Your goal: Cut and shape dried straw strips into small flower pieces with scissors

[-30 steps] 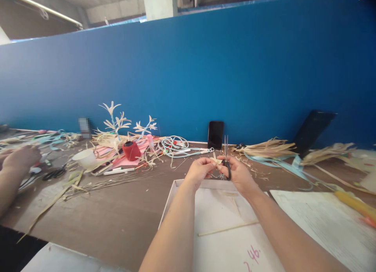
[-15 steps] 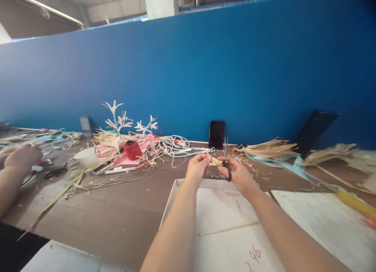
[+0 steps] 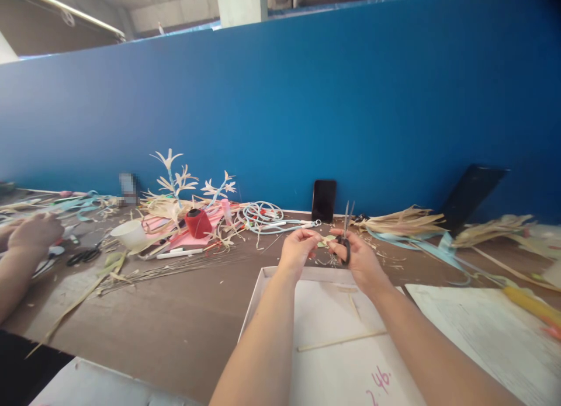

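Just beyond the shallow white cardboard tray [image 3: 324, 309], the left hand's [image 3: 295, 254] fingers pinch one small pale-green leafy strip [image 3: 324, 241]! The right hand's [image 3: 363, 262] fingers curl closed round one pair of black-handled metal scissors [image 3: 346, 242], blades slightly parted. Behind the tray, one glossy black phone [image 3: 324, 200]; left of it, two spiky papery flower sprigs [image 3: 170, 175] and one squat red spool [image 3: 199, 224]; right, two dry, fibrous straw-coloured bundles [image 3: 401, 222].

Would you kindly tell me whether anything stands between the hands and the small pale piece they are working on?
Nothing visible does: the pale piece sits at the fingertips of the left hand and the right hand. The scissors, held in the right hand, are beside it, their blades pointing upward in the view.
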`<state>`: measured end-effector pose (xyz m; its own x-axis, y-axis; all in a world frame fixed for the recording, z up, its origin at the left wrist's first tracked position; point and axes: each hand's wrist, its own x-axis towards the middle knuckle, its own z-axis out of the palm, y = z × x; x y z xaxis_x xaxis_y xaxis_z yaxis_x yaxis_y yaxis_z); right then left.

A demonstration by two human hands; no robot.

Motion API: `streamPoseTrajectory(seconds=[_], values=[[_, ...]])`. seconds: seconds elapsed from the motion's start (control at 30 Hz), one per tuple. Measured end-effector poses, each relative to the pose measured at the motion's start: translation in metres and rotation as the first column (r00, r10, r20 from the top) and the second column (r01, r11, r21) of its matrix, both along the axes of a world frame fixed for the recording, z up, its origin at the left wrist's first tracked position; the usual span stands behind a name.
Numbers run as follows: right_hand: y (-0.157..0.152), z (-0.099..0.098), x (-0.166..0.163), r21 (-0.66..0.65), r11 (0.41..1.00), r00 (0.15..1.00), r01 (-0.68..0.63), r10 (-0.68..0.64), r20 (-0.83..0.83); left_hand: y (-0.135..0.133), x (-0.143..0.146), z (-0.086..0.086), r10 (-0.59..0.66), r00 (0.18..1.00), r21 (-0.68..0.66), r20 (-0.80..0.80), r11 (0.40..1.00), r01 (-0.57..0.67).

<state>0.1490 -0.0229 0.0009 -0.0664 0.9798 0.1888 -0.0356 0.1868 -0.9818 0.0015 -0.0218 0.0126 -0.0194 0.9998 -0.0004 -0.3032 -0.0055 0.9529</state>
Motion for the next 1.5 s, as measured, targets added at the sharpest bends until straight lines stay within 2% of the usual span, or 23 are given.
streamPoseTrajectory(seconds=[0.2, 0.33, 0.53, 0.7, 0.8, 0.9, 1.1, 1.3, 1.5], values=[[0.000, 0.002, 0.001, 0.030, 0.998, 0.999, 0.047, -0.047, -0.008, -0.001, 0.002, -0.002, -0.044, 0.998, -0.009, -0.036, 0.999, 0.043], [0.001, 0.003, 0.002, 0.043, 0.995, 0.996, 0.091, -0.092, 0.008, -0.003, 0.001, -0.002, -0.073, 0.991, 0.002, -0.115, 0.997, 0.073], [0.003, 0.006, 0.006, 0.061, 0.989, 0.990, 0.137, -0.138, 0.002, -0.003, 0.001, -0.006, -0.164, 0.954, -0.021, -0.250, 0.986, 0.164], [0.000, 0.008, 0.005, 0.047, 0.989, 0.990, 0.144, -0.144, 0.003, -0.006, 0.001, -0.004, -0.242, 0.927, -0.034, -0.285, 0.969, 0.243], [0.000, 0.010, 0.004, 0.051, 0.985, 0.986, 0.165, -0.166, 0.012, -0.006, 0.000, -0.002, -0.228, 0.936, -0.045, -0.268, 0.973, 0.225], [0.000, 0.010, 0.005, 0.039, 0.984, 0.983, 0.176, -0.177, 0.049, -0.005, -0.001, -0.001, -0.158, 0.970, -0.057, -0.184, 0.987, 0.150], [0.000, 0.001, 0.000, -0.042, 0.999, 0.997, 0.034, -0.032, 0.065, 0.000, -0.005, -0.004, -0.077, 0.996, -0.083, 0.047, 0.993, 0.081], [-0.002, -0.005, -0.004, -0.036, 0.999, 0.994, -0.032, 0.035, 0.101, -0.001, -0.005, -0.004, -0.047, 0.995, -0.086, 0.089, 0.995, 0.055], [-0.010, 0.004, -0.006, -0.067, 0.981, 0.957, -0.184, 0.194, 0.214, 0.002, -0.004, -0.007, 0.004, 0.991, -0.028, 0.134, 1.000, -0.001]])
